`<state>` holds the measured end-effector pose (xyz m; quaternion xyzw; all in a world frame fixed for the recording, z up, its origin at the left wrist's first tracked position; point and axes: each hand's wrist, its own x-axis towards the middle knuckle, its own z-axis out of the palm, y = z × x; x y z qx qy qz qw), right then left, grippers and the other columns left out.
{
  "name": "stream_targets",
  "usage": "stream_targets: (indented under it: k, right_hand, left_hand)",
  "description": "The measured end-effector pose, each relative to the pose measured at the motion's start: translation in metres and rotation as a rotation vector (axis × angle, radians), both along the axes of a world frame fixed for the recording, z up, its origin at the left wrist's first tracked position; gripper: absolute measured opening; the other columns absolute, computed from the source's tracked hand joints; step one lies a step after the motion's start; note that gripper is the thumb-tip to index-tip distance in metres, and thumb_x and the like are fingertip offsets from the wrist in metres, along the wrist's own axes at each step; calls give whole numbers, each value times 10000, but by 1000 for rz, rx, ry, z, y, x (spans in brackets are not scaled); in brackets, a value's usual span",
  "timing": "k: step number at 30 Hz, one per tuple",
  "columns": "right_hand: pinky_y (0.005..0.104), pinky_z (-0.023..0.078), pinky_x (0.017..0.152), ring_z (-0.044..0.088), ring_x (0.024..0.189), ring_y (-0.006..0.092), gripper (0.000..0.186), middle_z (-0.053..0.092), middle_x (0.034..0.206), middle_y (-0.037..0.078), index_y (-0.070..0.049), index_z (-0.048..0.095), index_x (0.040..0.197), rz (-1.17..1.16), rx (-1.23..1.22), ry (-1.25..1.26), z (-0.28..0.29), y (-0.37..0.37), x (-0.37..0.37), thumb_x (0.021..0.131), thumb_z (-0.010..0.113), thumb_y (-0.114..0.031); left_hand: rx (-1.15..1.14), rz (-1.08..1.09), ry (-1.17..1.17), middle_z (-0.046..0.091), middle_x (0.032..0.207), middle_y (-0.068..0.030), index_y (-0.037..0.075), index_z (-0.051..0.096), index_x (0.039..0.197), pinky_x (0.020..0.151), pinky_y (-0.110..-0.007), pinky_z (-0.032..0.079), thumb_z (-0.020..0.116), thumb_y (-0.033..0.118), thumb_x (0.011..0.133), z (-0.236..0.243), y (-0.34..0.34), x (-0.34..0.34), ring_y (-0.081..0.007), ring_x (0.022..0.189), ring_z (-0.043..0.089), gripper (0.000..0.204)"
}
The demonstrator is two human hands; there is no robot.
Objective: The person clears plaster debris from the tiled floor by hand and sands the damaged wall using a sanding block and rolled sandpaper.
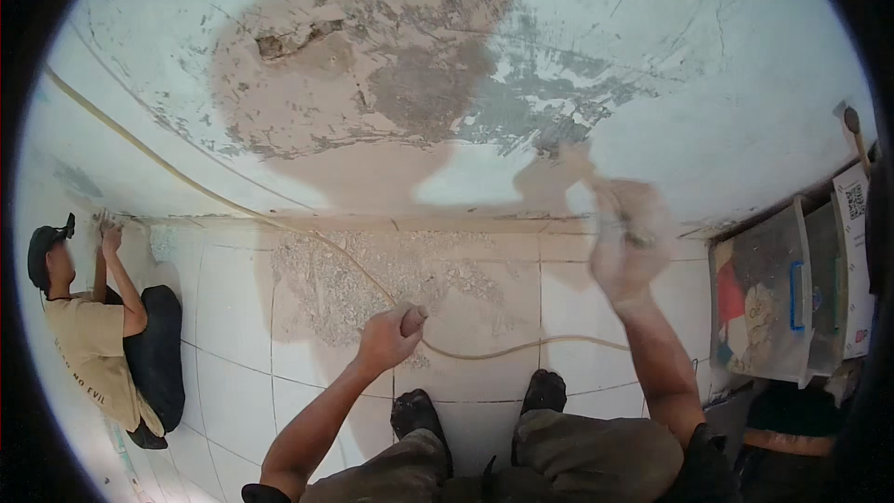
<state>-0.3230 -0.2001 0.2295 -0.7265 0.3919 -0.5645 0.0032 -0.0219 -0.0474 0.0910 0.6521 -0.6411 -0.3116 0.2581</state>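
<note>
Against the wall (652,84), the raised right hand (626,247) is blurred; its grip cannot be told. The lowered left hand (391,335) is closed round a brown handle (413,319), whose end points up and right.

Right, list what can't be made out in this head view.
- Right hand: motion-blurred against the wall; whatever it holds is a smear, so its kind and the grip are unclear.
- Left hand: closed around a small rounded brownish object; the fingers hide most of it.
- Plastic bin: contents bent and cut off at the right rim.
- Co-worker: hands too small to read.
</note>
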Motion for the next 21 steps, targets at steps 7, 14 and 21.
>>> stream_targets:
  k: [7, 14, 21]
  right_hand:
    - [361, 531, 665, 659, 748, 274, 198, 672, 903, 150, -31, 689, 946, 137, 43, 254, -25, -3, 50, 762, 652, 31]
    - [348, 527, 720, 674, 791, 259, 149, 670, 917, 165, 5, 684, 997, 115, 69, -119, 25, 8, 20, 866, 620, -28]
    - [410, 536, 913, 647, 1046, 370, 420, 677, 1172, 146, -86, 666, 1203, 325, 367, 420, -49, -8, 61, 787, 616, -50]
  left_hand:
    - [-28, 48, -24, 629, 710, -189, 59, 616, 953, 599, -451, 511, 711, 210, 816, 4, -9, -1, -404, 682, 640, 225]
    - [51, 57, 1, 630, 715, -191, 62, 630, 992, 622, -433, 517, 698, 187, 819, 17, 0, -8, -383, 701, 657, 224]
    - [-290, 135, 31, 615, 1097, -256, 35, 602, 1197, 739, -397, 535, 693, 104, 804, 39, -9, -5, -368, 905, 671, 409]
